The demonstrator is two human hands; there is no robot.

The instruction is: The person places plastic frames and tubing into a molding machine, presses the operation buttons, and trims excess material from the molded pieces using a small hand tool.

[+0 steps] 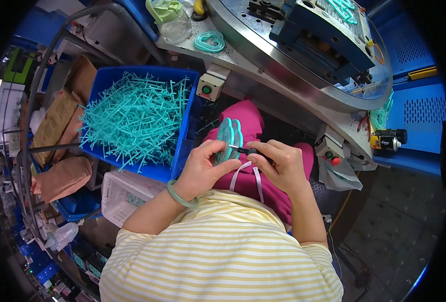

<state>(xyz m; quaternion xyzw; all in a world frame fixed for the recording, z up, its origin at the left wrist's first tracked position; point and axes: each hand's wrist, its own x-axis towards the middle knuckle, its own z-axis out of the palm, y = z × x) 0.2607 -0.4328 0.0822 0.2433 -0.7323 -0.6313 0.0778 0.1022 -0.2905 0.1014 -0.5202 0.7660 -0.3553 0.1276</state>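
Observation:
Above my lap, my left hand [206, 163] holds teal flower-shaped plastic pieces [226, 132] upright between thumb and fingers. My right hand [278, 160] grips a small tool with a black handle [252, 151]. Its thin light tip lies against the edge of the teal pieces, close to my left fingertips. The tool's far end is hidden in my right palm. On my left wrist is a green bangle [181, 195].
A blue bin [188, 126] of teal plastic sticks stands at the left, with a white crate [113, 196] below. The round metal worktable [233, 35] carries a blue machine [328, 45]. A bottle [175, 25], teal rings [209, 42] and a spray can [384, 141] are nearby.

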